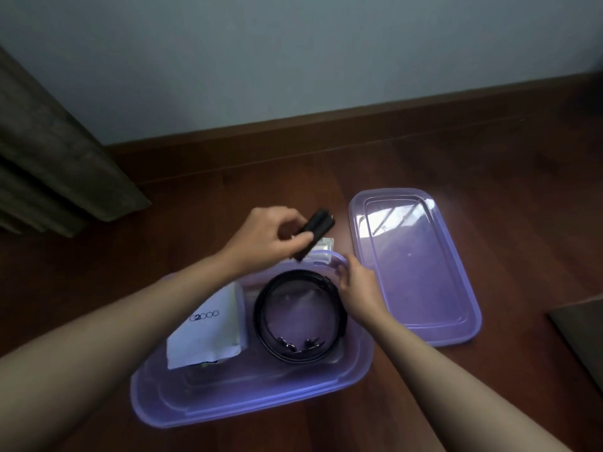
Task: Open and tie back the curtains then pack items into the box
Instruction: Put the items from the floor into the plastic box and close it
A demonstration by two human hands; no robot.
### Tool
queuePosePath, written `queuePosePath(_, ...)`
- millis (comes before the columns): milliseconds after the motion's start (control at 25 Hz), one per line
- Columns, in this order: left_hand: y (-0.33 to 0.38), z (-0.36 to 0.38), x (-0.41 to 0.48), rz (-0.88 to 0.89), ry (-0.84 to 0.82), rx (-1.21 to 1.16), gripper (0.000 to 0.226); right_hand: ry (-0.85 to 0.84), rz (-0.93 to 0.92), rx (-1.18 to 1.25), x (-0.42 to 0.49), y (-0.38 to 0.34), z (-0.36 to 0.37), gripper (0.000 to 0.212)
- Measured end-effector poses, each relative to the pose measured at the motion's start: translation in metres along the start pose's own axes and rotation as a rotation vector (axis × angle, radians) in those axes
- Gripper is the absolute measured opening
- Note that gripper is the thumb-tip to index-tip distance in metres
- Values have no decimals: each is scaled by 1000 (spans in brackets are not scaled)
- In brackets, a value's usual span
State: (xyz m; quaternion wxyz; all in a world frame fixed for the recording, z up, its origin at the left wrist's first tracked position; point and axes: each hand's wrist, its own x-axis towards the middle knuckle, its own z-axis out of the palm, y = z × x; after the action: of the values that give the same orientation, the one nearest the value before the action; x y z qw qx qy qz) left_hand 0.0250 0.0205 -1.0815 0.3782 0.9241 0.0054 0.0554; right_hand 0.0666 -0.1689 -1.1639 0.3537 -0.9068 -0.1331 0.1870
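- The left hand (266, 238) pinches a black folded item (315, 231) above the purple box's (248, 399) far end.
- The right hand (357, 288) curls around the box rim (beside the coiled belt (298, 316)).
- The lid (414, 265) lies on the floor (489, 151), right of the box.

Left hand (266, 238) holds black bundle (316, 230) above box (248, 399)

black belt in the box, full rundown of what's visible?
The black belt looks like dark leather, coiled into a loose ring of about two turns. It lies flat on the floor of the purple plastic box, toward the right half, beside a white packet. Shiny metal buckle parts sit at the near side of the coil. The right hand rests at its far right edge; actual contact is unclear. The box is open.
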Motion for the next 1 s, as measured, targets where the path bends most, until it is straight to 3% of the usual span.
queuePosePath(80,6,6,-37,29,-142,83,26,3,8,-11,2,1,-1,24)
queuePosePath(200,-2,41,-60,-43,-464,495,29,-3,0,-22,2,0,2,25)
queuePosePath(280,3,62,-63,-88,-584,647,32,-1,-2,-16,1,0,2,26)
queuePosePath(400,11,68,-62,-80,-550,655,42,6,-4,-28,2,0,2,25)
queuePosePath(520,5,47,-41,-25,-199,431,53,10,1,-40,4,2,1,25)
queuePosePath(600,-15,30,-8,-66,-101,421,39,11,-8,-20,4,3,2,25)
queuePosePath(680,-42,20,26,-137,-288,504,32,8,-11,3,4,5,2,25)
queuePosePath(800,-71,25,52,-258,-539,533,53,13,-11,2,5,7,3,26)
queuePosePath(1000,-72,34,56,-176,-516,705,41,10,-9,-2,6,10,5,24)
